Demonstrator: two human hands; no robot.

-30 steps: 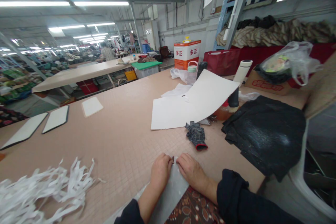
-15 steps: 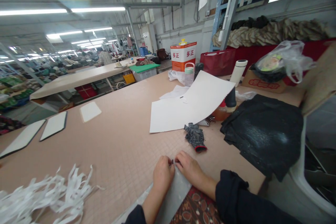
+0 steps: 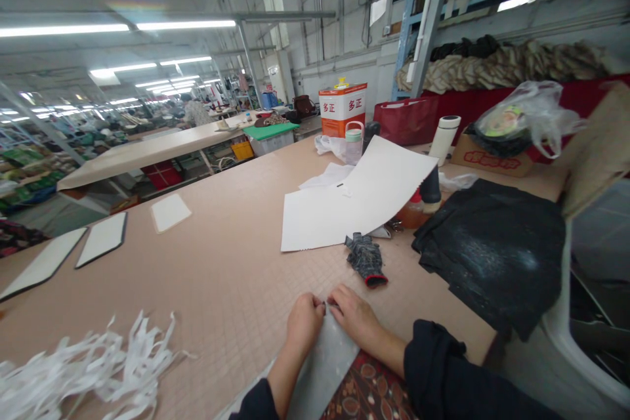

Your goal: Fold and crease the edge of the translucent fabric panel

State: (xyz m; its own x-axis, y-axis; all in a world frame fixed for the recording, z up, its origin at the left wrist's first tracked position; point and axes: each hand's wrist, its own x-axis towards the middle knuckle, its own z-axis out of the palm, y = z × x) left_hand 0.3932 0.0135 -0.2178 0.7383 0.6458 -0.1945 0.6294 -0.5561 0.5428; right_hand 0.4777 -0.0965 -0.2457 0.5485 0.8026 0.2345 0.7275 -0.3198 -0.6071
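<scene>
Close together at the table's near edge are my left hand (image 3: 304, 323) and my right hand (image 3: 353, 313), both with fingers pinched. A tiny dark bit shows between the fingertips, too small to name. Under and between my wrists lies a grey sheet (image 3: 329, 357), its far end reaching my fingertips. Patterned brown and red cloth (image 3: 370, 388) shows below my right forearm. Just beyond my right hand rests a dark grey knit glove (image 3: 366, 260) with a red cuff.
A large white sheet (image 3: 339, 216) curves up against bottles behind the glove. Black sheets (image 3: 492, 249) are stacked at the right. White strips (image 3: 113, 367) lie in a heap at the left front, with white panels (image 3: 102, 238) beyond. A white thermos (image 3: 444, 139) stands at the back.
The view has shifted very slightly. Both hands stay at nearly the same spot, fingers still pinched, with the fingertips barely moved.
</scene>
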